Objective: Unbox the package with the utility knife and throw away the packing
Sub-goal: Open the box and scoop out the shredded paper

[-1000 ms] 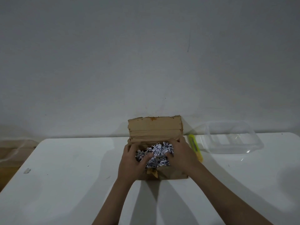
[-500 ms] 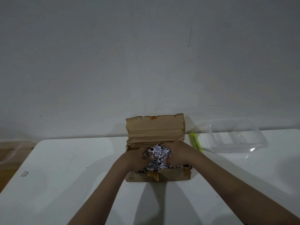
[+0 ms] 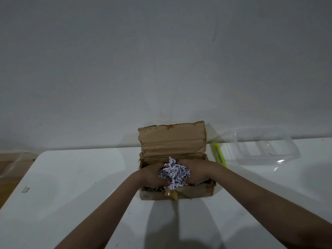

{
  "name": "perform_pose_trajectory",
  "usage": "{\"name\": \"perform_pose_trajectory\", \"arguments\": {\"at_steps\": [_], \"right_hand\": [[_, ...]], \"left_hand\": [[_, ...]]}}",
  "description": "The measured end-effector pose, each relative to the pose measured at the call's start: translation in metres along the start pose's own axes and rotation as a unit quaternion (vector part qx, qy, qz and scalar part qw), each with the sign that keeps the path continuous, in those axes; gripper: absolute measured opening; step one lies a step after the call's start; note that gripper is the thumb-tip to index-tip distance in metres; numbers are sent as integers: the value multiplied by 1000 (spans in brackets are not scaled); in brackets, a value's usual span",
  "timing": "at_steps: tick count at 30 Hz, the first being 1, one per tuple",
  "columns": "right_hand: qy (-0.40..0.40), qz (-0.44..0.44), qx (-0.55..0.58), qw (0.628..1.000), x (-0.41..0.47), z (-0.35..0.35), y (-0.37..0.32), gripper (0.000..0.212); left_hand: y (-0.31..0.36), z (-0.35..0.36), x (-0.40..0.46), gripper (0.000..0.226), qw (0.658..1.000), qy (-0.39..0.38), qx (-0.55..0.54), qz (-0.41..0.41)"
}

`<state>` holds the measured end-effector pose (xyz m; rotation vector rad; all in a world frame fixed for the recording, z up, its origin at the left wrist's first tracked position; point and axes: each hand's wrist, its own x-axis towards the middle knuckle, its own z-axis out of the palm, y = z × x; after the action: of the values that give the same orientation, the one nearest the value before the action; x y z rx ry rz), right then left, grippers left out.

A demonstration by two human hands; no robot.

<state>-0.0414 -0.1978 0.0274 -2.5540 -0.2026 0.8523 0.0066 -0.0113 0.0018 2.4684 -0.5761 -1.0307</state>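
A brown cardboard box (image 3: pixel 194 194) stands open on the white table (image 3: pixel 75 186), its lid (image 3: pixel 172 139) tilted up toward the wall. Between my left hand (image 3: pixel 150 174) and my right hand (image 3: pixel 196 172) is a clump of white and blue shredded paper (image 3: pixel 173 174), pressed from both sides and raised just above the box's opening. A yellow-green utility knife (image 3: pixel 218 154) lies on the table right of the box. What else is inside the box is hidden by my hands.
A clear plastic container (image 3: pixel 260 147) sits at the back right, beside the knife. The wall rises directly behind the table. The table's left edge drops to a brown floor (image 3: pixel 10 166). A small mark (image 3: pixel 25 189) is near that edge.
My hands have gathered the shredded paper into a tighter clump and lifted it slightly out of the box. The view has shifted a little.
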Motion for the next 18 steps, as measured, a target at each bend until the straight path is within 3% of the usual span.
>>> {"name": "perform_pose_trajectory", "arguments": {"at_steps": [5, 10, 14, 18], "right_hand": [[16, 23, 67, 997, -6, -4, 10, 75], [36, 22, 99, 994, -17, -11, 12, 77], [47, 32, 7, 998, -18, -9, 5, 75], [26, 25, -64, 997, -17, -6, 3, 68]], "left_hand": [[-7, -5, -7, 71, 994, -9, -105, -7], [-14, -11, -9, 72, 985, -60, -162, -6], [-14, -13, -10, 66, 978, -74, -194, -4], [-10, -13, -5, 80, 987, -87, -135, -12]]}}
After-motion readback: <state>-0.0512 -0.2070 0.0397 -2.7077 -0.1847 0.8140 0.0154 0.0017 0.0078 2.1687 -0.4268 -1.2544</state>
